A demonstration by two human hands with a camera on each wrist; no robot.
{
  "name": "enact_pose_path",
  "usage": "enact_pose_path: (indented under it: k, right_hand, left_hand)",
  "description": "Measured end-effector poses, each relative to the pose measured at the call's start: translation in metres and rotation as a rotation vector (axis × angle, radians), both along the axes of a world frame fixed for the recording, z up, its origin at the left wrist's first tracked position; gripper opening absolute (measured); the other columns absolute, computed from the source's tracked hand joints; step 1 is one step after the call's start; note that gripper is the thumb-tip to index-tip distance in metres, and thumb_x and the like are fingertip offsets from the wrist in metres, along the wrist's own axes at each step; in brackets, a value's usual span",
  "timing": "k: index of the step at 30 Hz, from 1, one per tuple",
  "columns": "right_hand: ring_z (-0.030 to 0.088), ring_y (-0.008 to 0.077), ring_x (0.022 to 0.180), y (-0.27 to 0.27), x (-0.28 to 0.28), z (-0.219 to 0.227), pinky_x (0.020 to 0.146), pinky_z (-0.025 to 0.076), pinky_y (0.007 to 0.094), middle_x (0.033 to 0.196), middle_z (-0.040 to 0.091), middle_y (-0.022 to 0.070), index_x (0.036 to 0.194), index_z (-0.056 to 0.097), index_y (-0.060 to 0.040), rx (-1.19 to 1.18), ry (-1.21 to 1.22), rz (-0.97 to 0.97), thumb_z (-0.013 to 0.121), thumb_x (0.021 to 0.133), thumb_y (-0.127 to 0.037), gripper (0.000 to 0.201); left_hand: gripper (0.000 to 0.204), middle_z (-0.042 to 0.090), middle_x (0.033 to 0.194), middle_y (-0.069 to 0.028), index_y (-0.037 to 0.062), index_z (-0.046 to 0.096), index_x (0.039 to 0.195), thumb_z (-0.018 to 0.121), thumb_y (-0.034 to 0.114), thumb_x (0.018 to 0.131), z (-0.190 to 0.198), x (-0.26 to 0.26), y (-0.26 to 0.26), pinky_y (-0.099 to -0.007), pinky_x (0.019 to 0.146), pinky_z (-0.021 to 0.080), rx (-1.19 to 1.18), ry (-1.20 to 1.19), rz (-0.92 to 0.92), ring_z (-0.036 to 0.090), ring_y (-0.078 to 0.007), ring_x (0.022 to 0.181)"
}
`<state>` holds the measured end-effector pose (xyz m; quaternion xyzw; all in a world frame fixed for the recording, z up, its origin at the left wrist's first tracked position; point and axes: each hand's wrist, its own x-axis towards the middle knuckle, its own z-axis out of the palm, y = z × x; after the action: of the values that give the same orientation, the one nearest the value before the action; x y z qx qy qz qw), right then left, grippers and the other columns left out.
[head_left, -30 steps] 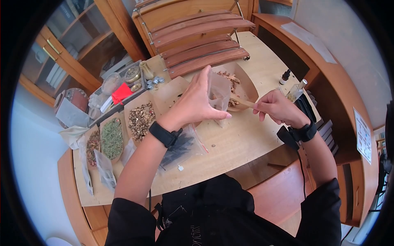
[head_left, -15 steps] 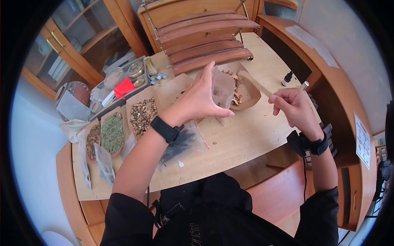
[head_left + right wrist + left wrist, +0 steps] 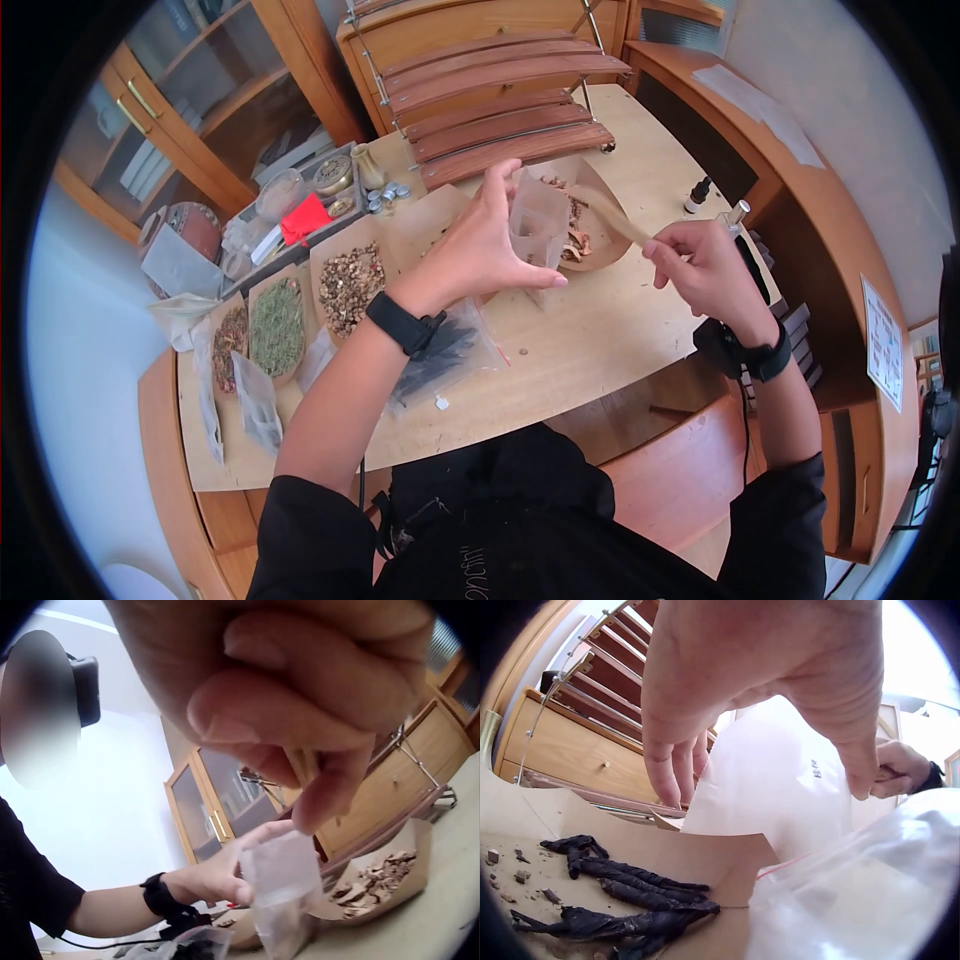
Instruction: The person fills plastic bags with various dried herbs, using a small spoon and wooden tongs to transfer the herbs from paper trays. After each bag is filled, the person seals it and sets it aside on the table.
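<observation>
My left hand holds a translucent bag, its fingers on the far side and its thumb on the near side. Some pale pieces show low inside the bag in the right wrist view. Between thumb and fingers, my right hand pinches a flat wooden stick. The stick's far end reaches over a brown paper tray of dried tan slices, just right of the bag. Beneath my left hand is another paper tray with black, twisted dried pieces.
More paper trays with brown bits, green herb and reddish bits line the left. A zip bag of dark strips lies near my left wrist. A slatted wooden rack stands behind; a dropper bottle is at right.
My right hand first drew the stick away from the bag to the right, then came slightly back left, the stick's end over the slices. The left hand keeps its hold on the bag.
</observation>
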<state>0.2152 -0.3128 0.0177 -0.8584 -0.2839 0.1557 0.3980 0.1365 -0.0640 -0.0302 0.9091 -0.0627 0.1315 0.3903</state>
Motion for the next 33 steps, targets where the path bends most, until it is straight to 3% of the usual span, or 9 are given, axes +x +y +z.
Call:
enact_pose_path:
  k: [3,4,5,7,10,16,18,20,33]
  right_hand:
    - [0.052,0.0108,0.041,0.001,0.013,-0.02,0.04,0.041,0.0263,0.052,0.059,0.0068,0.07,0.064,0.0059,-0.088,-0.057,0.089,0.06,0.086,-0.015,0.027]
    - [0.051,0.0114,0.039,0.003,0.019,-0.032,0.037,0.04,0.0258,0.049,0.058,0.0069,0.067,0.064,0.0061,-0.031,-0.275,0.182,0.059,0.085,-0.014,0.028]
    - [0.051,0.0114,0.039,0.001,0.022,-0.035,0.037,0.04,0.0258,0.049,0.058,0.0069,0.067,0.064,0.0061,-0.031,-0.274,0.18,0.059,0.085,-0.014,0.028]
    - [0.049,0.0114,0.037,0.007,0.017,-0.025,0.035,0.039,0.0255,0.053,0.06,0.0072,0.069,0.065,0.0062,-0.116,-0.028,0.092,0.058,0.085,-0.014,0.027]
    - [0.045,0.0081,0.035,0.011,0.023,-0.027,0.031,0.034,0.0231,0.059,0.063,0.005,0.081,0.068,0.0057,-0.134,0.117,0.085,0.058,0.088,-0.016,0.025]
    - [0.044,0.0085,0.034,0.014,0.031,-0.033,0.032,0.033,0.0226,0.061,0.064,0.0067,0.08,0.068,0.0054,-0.044,0.305,0.076,0.059,0.086,-0.016,0.024]
    - [0.042,0.0066,0.034,0.016,0.03,-0.035,0.031,0.031,0.0219,0.061,0.064,0.0062,0.081,0.068,0.0051,-0.029,0.319,0.076,0.059,0.087,-0.016,0.024]
    - [0.04,0.0047,0.033,0.017,0.03,-0.037,0.031,0.029,0.0212,0.061,0.064,0.0056,0.082,0.068,0.0048,-0.015,0.333,0.076,0.059,0.088,-0.017,0.024]
    - [0.043,0.0056,0.037,-0.003,0.015,-0.032,0.033,0.032,0.0216,0.062,0.063,0.0048,0.085,0.066,0.0066,0.108,0.204,0.051,0.058,0.09,-0.017,0.025]
  left_hand:
    - [0.118,0.042,0.131,-0.0269,-0.0001,0.021,0.141,0.091,0.039,0.053,-0.001,0.0,0.002,-0.0402,0.105,0.037,-0.006,0.0,0.048,0.045,-0.0348,0.124]
    - [0.116,0.044,0.131,-0.0263,-0.0015,0.024,0.139,0.091,0.039,0.053,-0.002,0.0,0.004,-0.0397,0.105,0.037,0.009,-0.01,0.047,0.046,-0.034,0.124]
    - [0.115,0.046,0.13,-0.0257,-0.0029,0.027,0.138,0.091,0.039,0.053,-0.002,0.001,0.004,-0.0392,0.105,0.038,0.022,-0.019,0.049,0.047,-0.0331,0.123]
    - [0.113,0.047,0.129,-0.0252,-0.0039,0.029,0.137,0.091,0.039,0.053,-0.001,0.001,0.005,-0.0389,0.104,0.038,0.011,-0.014,0.044,0.048,-0.0324,0.123]
    - [0.112,0.049,0.128,-0.025,-0.0055,0.031,0.136,0.091,0.04,0.053,0.0,0.002,0.007,-0.0388,0.104,0.038,0.013,-0.003,0.038,0.049,-0.0317,0.122]
    - [0.111,0.047,0.129,-0.0287,-0.0075,0.031,0.134,0.091,0.04,0.053,0.004,0.0,0.006,-0.0402,0.105,0.038,0.019,0.008,0.018,0.048,-0.0351,0.123]
    - [0.111,0.045,0.13,-0.0318,-0.0082,0.03,0.133,0.091,0.039,0.054,0.003,0.0,0.007,-0.0413,0.105,0.038,-0.008,0.013,0.001,0.046,-0.0382,0.125]
    - [0.113,0.049,0.128,-0.0257,-0.0068,0.031,0.135,0.091,0.041,0.053,0.001,0.001,0.009,-0.0393,0.104,0.039,0.019,0.013,0.031,0.05,-0.0321,0.122]
    - [0.109,0.049,0.129,-0.0253,-0.0065,0.034,0.135,0.091,0.039,0.053,0.0,0.0,0.008,-0.0382,0.103,0.04,0.009,0.013,0.046,0.05,-0.0312,0.121]
